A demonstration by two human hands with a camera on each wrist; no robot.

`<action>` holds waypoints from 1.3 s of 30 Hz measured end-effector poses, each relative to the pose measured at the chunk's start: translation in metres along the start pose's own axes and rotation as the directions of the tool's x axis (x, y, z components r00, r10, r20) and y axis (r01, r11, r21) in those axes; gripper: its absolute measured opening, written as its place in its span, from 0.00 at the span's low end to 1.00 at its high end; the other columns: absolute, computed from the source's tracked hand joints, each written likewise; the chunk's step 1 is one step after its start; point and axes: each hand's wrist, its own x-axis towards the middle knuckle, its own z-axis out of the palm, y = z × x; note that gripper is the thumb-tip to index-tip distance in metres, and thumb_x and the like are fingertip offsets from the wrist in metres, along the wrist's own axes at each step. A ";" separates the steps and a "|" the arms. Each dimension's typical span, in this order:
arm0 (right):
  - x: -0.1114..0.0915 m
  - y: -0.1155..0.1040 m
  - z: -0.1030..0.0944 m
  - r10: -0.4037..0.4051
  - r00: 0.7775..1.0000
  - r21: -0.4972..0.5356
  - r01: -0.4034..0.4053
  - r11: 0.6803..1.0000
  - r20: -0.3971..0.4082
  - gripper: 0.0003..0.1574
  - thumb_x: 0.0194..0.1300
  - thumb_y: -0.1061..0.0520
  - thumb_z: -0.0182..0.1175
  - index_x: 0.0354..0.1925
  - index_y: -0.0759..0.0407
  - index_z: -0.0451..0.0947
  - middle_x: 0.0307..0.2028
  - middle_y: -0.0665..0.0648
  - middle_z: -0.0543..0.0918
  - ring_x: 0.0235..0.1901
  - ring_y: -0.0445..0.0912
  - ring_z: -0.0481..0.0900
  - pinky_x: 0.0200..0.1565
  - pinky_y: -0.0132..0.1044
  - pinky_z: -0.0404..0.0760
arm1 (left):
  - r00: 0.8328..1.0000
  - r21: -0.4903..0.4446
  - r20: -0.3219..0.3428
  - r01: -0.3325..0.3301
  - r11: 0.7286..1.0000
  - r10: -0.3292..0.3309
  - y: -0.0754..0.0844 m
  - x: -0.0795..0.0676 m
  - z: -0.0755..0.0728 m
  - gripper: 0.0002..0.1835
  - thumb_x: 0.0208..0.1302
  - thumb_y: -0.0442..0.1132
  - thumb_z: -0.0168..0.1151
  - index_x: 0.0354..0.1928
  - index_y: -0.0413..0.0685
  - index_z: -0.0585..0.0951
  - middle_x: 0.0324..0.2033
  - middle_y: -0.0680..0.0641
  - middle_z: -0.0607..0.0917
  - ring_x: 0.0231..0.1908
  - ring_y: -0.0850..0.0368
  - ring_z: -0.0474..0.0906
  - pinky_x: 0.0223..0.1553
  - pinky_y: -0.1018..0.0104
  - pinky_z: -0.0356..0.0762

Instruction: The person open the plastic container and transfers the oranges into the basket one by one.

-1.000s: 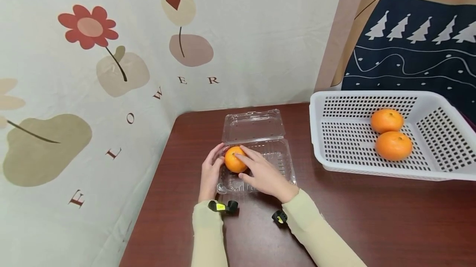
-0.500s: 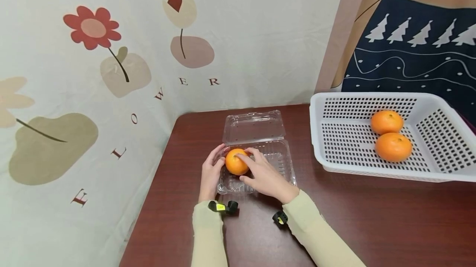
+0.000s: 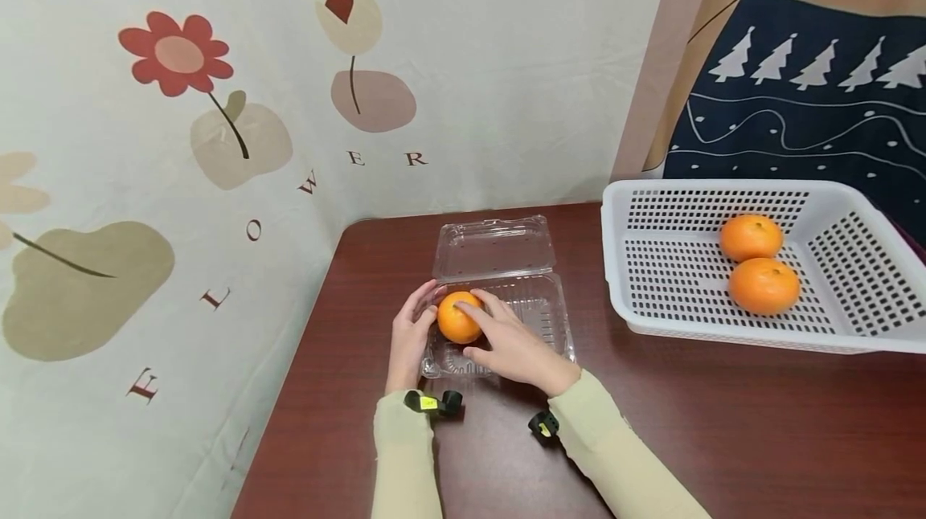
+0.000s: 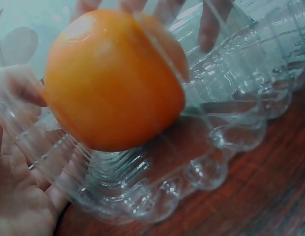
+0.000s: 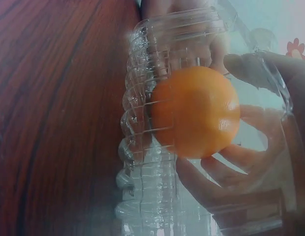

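An orange (image 3: pixel 459 318) is in the left part of a clear plastic clamshell box (image 3: pixel 546 326), whose lid (image 3: pixel 494 247) lies folded back behind it. My right hand (image 3: pixel 510 342) holds the orange from the right, fingers spread over its top and far side. Outside the box's left wall, my left hand (image 3: pixel 412 338) grips that wall, its thumb near the fruit. Seen low in the left wrist view, the orange (image 4: pixel 113 83) sits close over the ridged base, with the left palm (image 4: pixel 19 196) behind the clear wall. The right wrist view shows right-hand fingers (image 5: pixel 231 162) around the orange (image 5: pixel 201 113).
A white perforated basket (image 3: pixel 723 329) stands at the right, with two more oranges (image 3: pixel 764 286) inside. A brown wooden table (image 3: pixel 499 455) carries everything. Patterned cloth (image 3: pixel 492 101) hangs along its back and left edges. Both wrists wear black camera bands (image 3: pixel 434 402).
The orange has shifted slightly toward me within the box, and the right fingers have re-formed over it. The left hand stays at the box's left wall.
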 end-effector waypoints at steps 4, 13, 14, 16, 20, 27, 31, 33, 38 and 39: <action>0.000 0.000 0.000 0.008 1.000 0.005 -0.008 1.000 -0.014 0.40 0.55 0.46 0.59 0.64 0.45 0.57 0.64 0.56 0.52 0.59 0.51 0.59 0.53 0.46 0.68 | 1.000 -0.008 0.004 0.008 1.000 -0.008 0.006 -0.001 0.001 0.21 0.63 0.32 0.49 0.58 0.53 0.71 0.52 0.50 0.76 0.53 0.59 0.70 0.55 0.64 0.65; 0.000 0.000 0.001 0.029 0.998 -0.013 -0.029 0.999 -0.051 0.36 0.54 0.47 0.59 0.61 0.44 0.60 0.64 0.56 0.56 0.59 0.52 0.59 0.52 0.49 0.69 | 1.000 -0.001 0.018 0.015 1.000 -0.015 0.022 -0.005 0.004 0.22 0.63 0.29 0.47 0.59 0.46 0.69 0.53 0.45 0.75 0.54 0.56 0.69 0.55 0.63 0.64; 0.001 0.000 0.001 0.029 0.998 -0.021 -0.030 0.999 -0.055 0.36 0.54 0.47 0.60 0.61 0.44 0.61 0.64 0.56 0.57 0.59 0.52 0.59 0.51 0.49 0.69 | 1.000 -0.005 0.019 0.016 1.000 -0.016 0.023 -0.005 0.004 0.22 0.63 0.29 0.47 0.59 0.46 0.69 0.53 0.45 0.75 0.54 0.55 0.69 0.56 0.63 0.64; 0.001 -0.001 0.001 0.028 0.998 -0.027 -0.029 0.999 -0.060 0.35 0.54 0.47 0.60 0.60 0.44 0.61 0.63 0.56 0.58 0.58 0.51 0.60 0.51 0.49 0.69 | 1.000 -0.006 0.019 0.019 1.000 -0.019 0.023 -0.006 0.004 0.22 0.63 0.29 0.47 0.59 0.46 0.69 0.53 0.45 0.75 0.54 0.55 0.69 0.56 0.63 0.64; 0.001 -0.001 0.001 -0.006 0.998 -0.037 0.003 0.999 -0.067 0.34 0.54 0.48 0.60 0.59 0.46 0.62 0.64 0.55 0.57 0.60 0.50 0.59 0.53 0.48 0.67 | 1.000 -0.010 0.022 0.022 1.000 -0.021 0.023 -0.006 0.004 0.22 0.63 0.29 0.47 0.59 0.47 0.69 0.53 0.45 0.74 0.54 0.55 0.69 0.55 0.64 0.64; 0.001 -0.001 0.001 -0.081 0.993 -0.042 0.078 0.996 -0.086 0.32 0.54 0.51 0.60 0.58 0.49 0.65 0.65 0.51 0.57 0.62 0.46 0.57 0.58 0.46 0.62 | 1.000 -0.007 0.021 0.018 1.000 -0.018 0.024 -0.007 0.004 0.22 0.63 0.29 0.47 0.59 0.47 0.69 0.54 0.44 0.74 0.54 0.54 0.69 0.56 0.62 0.64; 0.002 -0.002 0.001 -0.055 0.995 -0.059 0.050 0.997 -0.081 0.32 0.54 0.50 0.60 0.58 0.48 0.65 0.64 0.49 0.60 0.61 0.45 0.59 0.57 0.45 0.64 | 1.000 -0.016 0.022 0.012 1.000 -0.012 0.023 -0.007 0.003 0.22 0.63 0.29 0.47 0.59 0.46 0.69 0.54 0.44 0.74 0.55 0.52 0.68 0.55 0.63 0.64; 0.002 -0.003 0.001 -0.033 0.996 -0.068 0.028 0.997 -0.080 0.31 0.55 0.49 0.60 0.58 0.47 0.65 0.63 0.48 0.61 0.61 0.44 0.60 0.55 0.45 0.66 | 1.000 -0.018 0.019 0.009 1.000 -0.008 0.022 -0.006 0.003 0.22 0.62 0.29 0.47 0.59 0.46 0.69 0.54 0.44 0.74 0.55 0.51 0.69 0.55 0.64 0.65; 0.001 -0.003 0.001 -0.007 0.997 -0.074 0.000 0.997 -0.083 0.30 0.55 0.47 0.59 0.57 0.45 0.66 0.62 0.48 0.63 0.59 0.45 0.63 0.53 0.46 0.69 | 1.000 -0.015 0.005 0.010 1.000 -0.010 0.021 -0.006 0.005 0.22 0.62 0.28 0.47 0.59 0.46 0.69 0.53 0.44 0.75 0.54 0.52 0.70 0.53 0.67 0.67; 0.001 -0.003 0.001 -0.005 0.996 -0.073 -0.001 0.997 -0.087 0.30 0.55 0.47 0.59 0.57 0.46 0.66 0.61 0.48 0.63 0.58 0.45 0.64 0.52 0.46 0.69 | 1.000 -0.016 0.005 0.007 1.000 -0.007 0.021 -0.006 0.006 0.22 0.62 0.28 0.47 0.59 0.45 0.69 0.53 0.44 0.75 0.53 0.51 0.70 0.53 0.67 0.67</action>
